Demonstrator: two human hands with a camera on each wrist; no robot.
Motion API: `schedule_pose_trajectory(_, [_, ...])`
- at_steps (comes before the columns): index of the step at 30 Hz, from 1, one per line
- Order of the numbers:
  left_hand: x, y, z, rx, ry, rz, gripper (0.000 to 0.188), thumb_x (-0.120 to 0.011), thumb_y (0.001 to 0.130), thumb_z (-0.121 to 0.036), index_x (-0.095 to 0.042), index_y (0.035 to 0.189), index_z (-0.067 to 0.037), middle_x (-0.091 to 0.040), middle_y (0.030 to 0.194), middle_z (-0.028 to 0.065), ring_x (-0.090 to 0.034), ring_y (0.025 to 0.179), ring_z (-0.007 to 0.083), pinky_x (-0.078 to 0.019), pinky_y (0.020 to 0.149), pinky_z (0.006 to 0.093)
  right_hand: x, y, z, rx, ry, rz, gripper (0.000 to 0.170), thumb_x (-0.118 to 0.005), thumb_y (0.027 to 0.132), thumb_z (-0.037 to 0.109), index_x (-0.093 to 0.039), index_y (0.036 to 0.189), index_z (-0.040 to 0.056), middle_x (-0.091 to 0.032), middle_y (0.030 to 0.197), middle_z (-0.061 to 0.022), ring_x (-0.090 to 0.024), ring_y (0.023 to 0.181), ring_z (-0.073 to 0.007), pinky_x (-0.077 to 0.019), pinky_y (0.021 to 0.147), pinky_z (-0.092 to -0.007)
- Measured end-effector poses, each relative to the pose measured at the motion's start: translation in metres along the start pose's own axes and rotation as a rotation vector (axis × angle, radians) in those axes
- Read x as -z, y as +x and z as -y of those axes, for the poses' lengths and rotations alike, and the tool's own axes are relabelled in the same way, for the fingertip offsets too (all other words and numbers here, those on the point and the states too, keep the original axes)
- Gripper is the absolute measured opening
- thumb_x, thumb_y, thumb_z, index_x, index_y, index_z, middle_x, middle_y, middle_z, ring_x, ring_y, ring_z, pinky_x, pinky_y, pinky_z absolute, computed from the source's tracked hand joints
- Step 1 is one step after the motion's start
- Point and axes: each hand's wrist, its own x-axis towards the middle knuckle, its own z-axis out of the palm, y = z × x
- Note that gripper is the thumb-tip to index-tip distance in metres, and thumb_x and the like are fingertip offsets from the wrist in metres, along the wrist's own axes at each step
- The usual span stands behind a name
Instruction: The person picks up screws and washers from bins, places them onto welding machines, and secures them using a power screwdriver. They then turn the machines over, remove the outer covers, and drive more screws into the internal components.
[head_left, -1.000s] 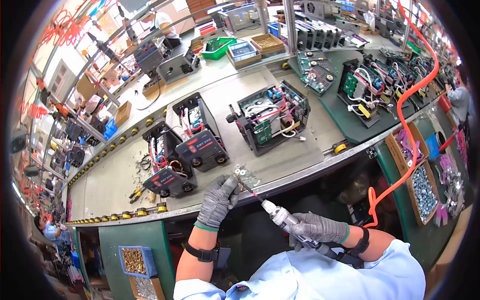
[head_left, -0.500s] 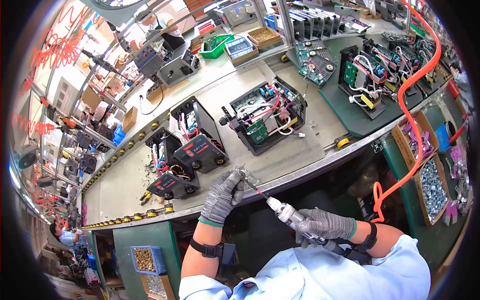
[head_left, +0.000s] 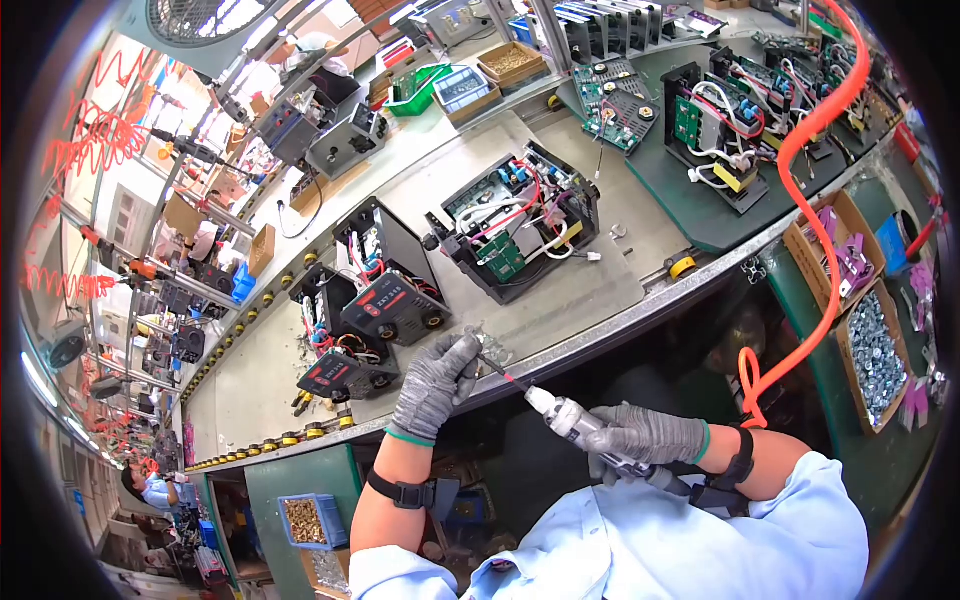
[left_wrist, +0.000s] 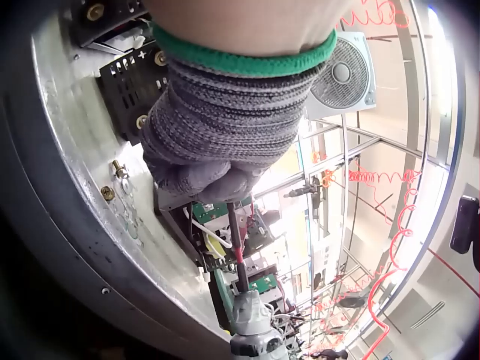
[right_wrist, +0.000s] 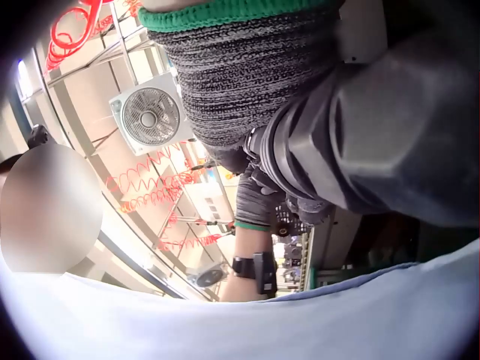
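In the head view the gloved right hand [head_left: 655, 436] grips a power screwdriver [head_left: 575, 424], whose long bit points up and left. The gloved left hand [head_left: 436, 388] has its fingers curled at the tip of that bit; in the left wrist view the bit [left_wrist: 237, 244] runs into the curled fingers of the left hand [left_wrist: 217, 135]. Whatever lies between those fingertips is hidden. Just beyond the left hand are small clear parts [head_left: 497, 350] on the bench edge. Two units with black front panels [head_left: 398, 307] stand up-left, and an open unit with wiring [head_left: 515, 225] sits beyond.
An orange air hose [head_left: 795, 165] loops down at the right, beside a box of metal parts [head_left: 872, 355]. More open units [head_left: 715, 130] stand on a green board [head_left: 690, 215]. A blue bin of brass parts [head_left: 312, 521] sits lower left. Rollers [head_left: 290, 438] line the bench edge.
The head view has shifted, moving the bench units slightly left and up in the picture. Both hands keep their hold, with the bit still at the left fingertips.
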Motion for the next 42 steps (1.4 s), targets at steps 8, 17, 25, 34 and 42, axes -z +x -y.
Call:
schedule_pose_trajectory(8, [0.022, 0.025, -0.009, -0.117, 0.414, -0.144, 0.034, -0.067, 0.103, -0.036, -0.076, 0.101, -0.003, -0.069, 0.074, 0.0042, -0.059, 0.059, 0.0116, -0.0486, 0.058, 0.0277, -0.002, -0.006, 0.010, 0.010, -0.093, -0.138, 0.057, -0.069, 0.093, 0.053, -0.057, 0.123, 0.0050, -0.072, 0.088, -0.0097, -0.072, 0.070, -0.0150, -0.0585, 0.057, -0.0272])
schedule_pose_trajectory(17, [0.002, 0.078, -0.008, -0.186, 1.826, 0.189, 0.030, -0.071, 0.085, -0.035, -0.080, 0.100, -0.011, -0.075, 0.087, 0.0160, -0.074, 0.088, 0.0345, -0.0587, 0.079, 0.0469, 0.010, -0.025, -0.007, 0.043, -0.003, -0.238, 0.062, -0.069, 0.092, 0.057, -0.057, 0.119, 0.0026, -0.070, 0.087, -0.0116, -0.073, 0.069, -0.0174, -0.0605, 0.057, -0.0287])
schedule_pose_trajectory(25, [0.000, 0.080, -0.007, -0.306, 1.852, 0.165, 0.029, -0.066, 0.089, -0.033, -0.078, 0.092, -0.007, -0.074, 0.083, 0.0185, -0.074, 0.080, 0.0352, -0.0589, 0.075, 0.0478, 0.006, -0.033, -0.011, 0.069, 0.019, -0.258, 0.066, -0.068, 0.092, 0.060, -0.057, 0.121, 0.0023, -0.070, 0.088, -0.0112, -0.074, 0.071, -0.0172, -0.0605, 0.058, -0.0280])
schedule_pose_trajectory(34, [-0.017, 0.046, -0.036, -0.342, 0.539, -0.015, 0.021, -0.073, 0.096, -0.015, -0.077, 0.104, 0.005, -0.072, 0.078, 0.0031, -0.059, 0.070, 0.0052, -0.0506, 0.064, 0.0255, -0.002, -0.033, -0.001, 0.076, 0.074, -0.230, 0.069, -0.074, 0.089, 0.056, -0.053, 0.127, 0.0030, -0.071, 0.088, -0.0123, -0.073, 0.070, -0.0179, -0.0590, 0.058, -0.0280])
schedule_pose_trajectory(42, [-0.036, 0.033, -0.043, -0.559, 0.644, -0.020, 0.019, -0.074, 0.094, -0.011, -0.078, 0.107, 0.002, -0.073, 0.082, 0.0017, -0.064, 0.073, 0.0059, -0.0545, 0.069, 0.0257, 0.001, -0.040, 0.000, 0.113, 0.110, -0.221, 0.061, -0.076, 0.088, 0.052, -0.055, 0.122, 0.0046, -0.071, 0.087, -0.0122, -0.073, 0.070, -0.0183, -0.0596, 0.060, -0.0288])
